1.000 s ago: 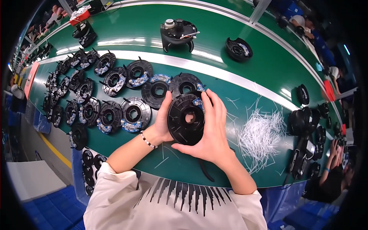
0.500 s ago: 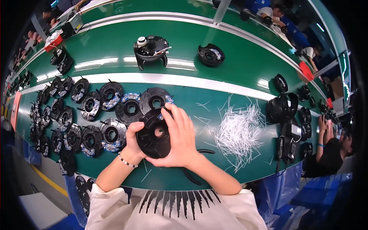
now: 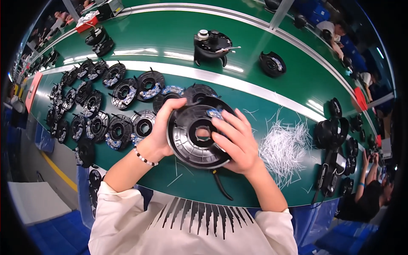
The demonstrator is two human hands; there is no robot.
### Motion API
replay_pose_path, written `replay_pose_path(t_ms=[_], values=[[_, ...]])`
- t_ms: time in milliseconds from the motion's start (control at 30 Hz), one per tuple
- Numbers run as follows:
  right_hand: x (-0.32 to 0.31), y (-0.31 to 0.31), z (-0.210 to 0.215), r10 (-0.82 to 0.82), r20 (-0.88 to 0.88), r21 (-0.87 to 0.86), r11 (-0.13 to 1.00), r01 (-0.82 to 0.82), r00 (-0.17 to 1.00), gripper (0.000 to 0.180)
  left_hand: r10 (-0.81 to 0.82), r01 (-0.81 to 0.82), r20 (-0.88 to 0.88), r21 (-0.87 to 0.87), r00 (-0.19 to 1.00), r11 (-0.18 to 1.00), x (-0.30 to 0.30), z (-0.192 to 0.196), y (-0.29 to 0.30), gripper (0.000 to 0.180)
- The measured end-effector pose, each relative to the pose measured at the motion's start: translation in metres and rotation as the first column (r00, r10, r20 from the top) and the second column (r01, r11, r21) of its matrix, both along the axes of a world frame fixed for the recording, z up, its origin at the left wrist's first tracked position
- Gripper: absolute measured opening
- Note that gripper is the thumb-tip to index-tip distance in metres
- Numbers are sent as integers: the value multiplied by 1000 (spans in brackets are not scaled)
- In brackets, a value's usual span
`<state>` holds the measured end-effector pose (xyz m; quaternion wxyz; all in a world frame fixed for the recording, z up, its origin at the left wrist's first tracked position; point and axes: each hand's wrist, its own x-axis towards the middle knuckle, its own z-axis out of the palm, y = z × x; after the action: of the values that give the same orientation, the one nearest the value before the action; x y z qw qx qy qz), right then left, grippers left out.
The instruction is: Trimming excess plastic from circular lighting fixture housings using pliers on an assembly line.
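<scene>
We hold the round black housing (image 3: pixel 185 142) in both hands, above the near part of the green table (image 3: pixel 250 193). Its ribbed inner face points up toward us; being round, it shows no clear long axis, but its central hole looks straight at us. Its blue circuit board (image 3: pixel 215 114) lies at the far rim, right of centre.

Our left hand (image 3: pixel 160 129) grips the left rim, thumb along the upper edge. Our right hand (image 3: pixel 238 146) clasps the right side, its slightly parted fingers laid over the face; we cannot tell where its thumb presses.

On the table, similar black discs (image 3: pixel 97 125) crowd the left, white strips (image 3: pixel 284 148) heap at the right, and a dark curved handle (image 3: pixel 222 187) lies near the front edge. Beyond a pale rail (image 3: pixel 250 90), a footed black unit (image 3: pixel 212 47) stands on another green surface. A co-worker (image 3: pixel 370 197) sits far right.
</scene>
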<state>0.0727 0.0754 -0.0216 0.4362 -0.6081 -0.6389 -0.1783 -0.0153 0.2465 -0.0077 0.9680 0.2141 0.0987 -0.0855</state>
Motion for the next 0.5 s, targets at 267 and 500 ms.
replay_pose_path(t_ms=[267, 500], values=[[0, -8, 12, 17, 186, 47, 999, -27, 982, 26, -51, 56, -43, 113, 998, 992, -4, 7, 2, 45], [7, -15, 9, -216, -36, -70, 974, 213, 976, 72, -6, 75, -168, 405, 986, 911, 28, 9, 36, 41]])
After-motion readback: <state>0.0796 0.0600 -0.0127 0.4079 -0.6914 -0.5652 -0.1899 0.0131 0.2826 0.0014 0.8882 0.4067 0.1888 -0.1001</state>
